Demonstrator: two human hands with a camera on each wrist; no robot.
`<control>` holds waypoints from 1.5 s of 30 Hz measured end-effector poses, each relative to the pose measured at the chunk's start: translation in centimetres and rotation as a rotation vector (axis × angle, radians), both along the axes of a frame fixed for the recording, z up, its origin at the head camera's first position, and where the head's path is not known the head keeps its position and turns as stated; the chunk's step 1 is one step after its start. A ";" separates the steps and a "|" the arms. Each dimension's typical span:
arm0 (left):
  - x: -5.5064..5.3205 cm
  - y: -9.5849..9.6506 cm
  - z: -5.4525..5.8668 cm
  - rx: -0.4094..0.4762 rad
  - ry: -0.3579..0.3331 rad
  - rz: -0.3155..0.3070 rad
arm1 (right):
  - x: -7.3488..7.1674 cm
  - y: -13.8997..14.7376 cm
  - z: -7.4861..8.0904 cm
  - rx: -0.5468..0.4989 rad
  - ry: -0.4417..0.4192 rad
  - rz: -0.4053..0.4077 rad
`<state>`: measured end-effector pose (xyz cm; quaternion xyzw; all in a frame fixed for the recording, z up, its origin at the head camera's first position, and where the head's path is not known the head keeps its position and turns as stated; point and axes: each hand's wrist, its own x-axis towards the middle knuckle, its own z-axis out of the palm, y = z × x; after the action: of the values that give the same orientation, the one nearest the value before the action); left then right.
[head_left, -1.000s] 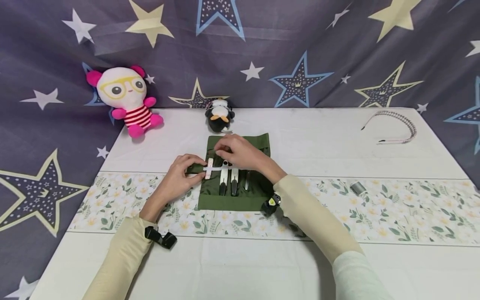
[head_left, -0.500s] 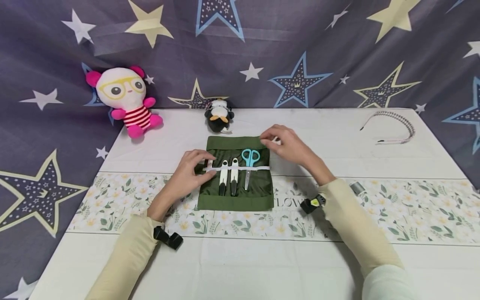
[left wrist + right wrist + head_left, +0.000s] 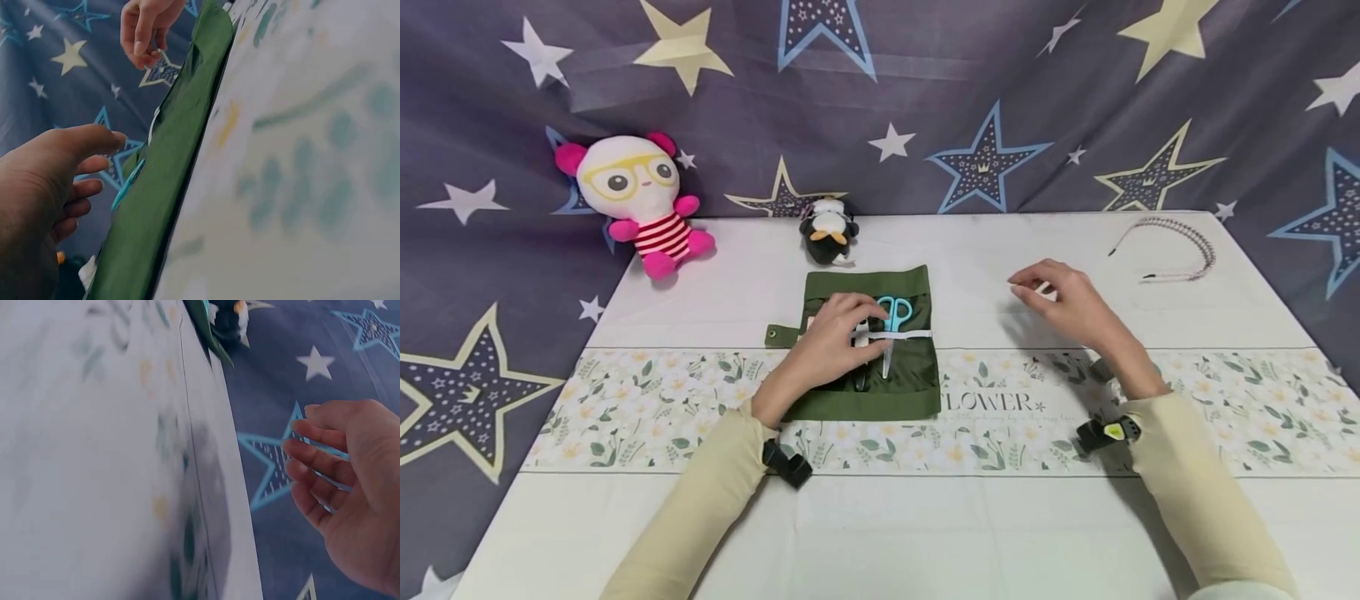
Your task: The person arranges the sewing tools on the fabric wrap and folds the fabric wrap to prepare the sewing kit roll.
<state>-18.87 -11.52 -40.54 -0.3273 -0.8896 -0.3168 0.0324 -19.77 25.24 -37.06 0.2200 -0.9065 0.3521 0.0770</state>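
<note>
An unrolled dark green fabric pouch (image 3: 880,406) lies on the table, a white elastic band (image 3: 917,334) across its middle. Under the band sit scissors with light-blue handles (image 3: 897,315) and a slim white tool with a black end (image 3: 861,328), partly covered. My left hand (image 3: 831,340) hovers over the pouch's left half, fingertips close to the scissors. In the left wrist view that hand's thumb and fingers are apart, with nothing between them. Off to the right of the pouch, my right hand (image 3: 1067,302) hangs above the table, fingers loosely bent and holding nothing.
A pink-and-white plush toy (image 3: 662,237) sits at the back left, and a penguin plush (image 3: 828,233) stands just behind the pouch. At the back right lies a headband (image 3: 1204,250). A small grey object (image 3: 1101,369) is partly hidden by my right wrist.
My right hand has left the pouch and moved right, uncovering the scissors. The left hand has slid right from the pouch's left edge, now covering some of the white tools.
</note>
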 end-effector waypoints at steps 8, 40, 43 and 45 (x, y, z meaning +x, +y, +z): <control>-1.0 2.1 -0.4 -0.013 0.009 -0.024 | 3.0 4.4 -0.8 0.039 0.032 -0.091; -1.3 3.1 -1.2 0.033 -0.045 -0.040 | 11.4 9.9 -3.7 0.037 -0.236 -0.274; -1.4 3.2 -1.3 0.025 -0.036 -0.042 | 11.4 9.8 -3.8 0.018 -0.231 -0.273; -1.4 3.2 -1.3 0.020 -0.029 -0.042 | 11.2 9.5 -3.8 0.000 -0.222 -0.270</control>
<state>-20.30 -8.35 -41.87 -0.3410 -0.8797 -0.3311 0.0158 -8.58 34.79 -40.86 0.0561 -0.9307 0.3607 0.0227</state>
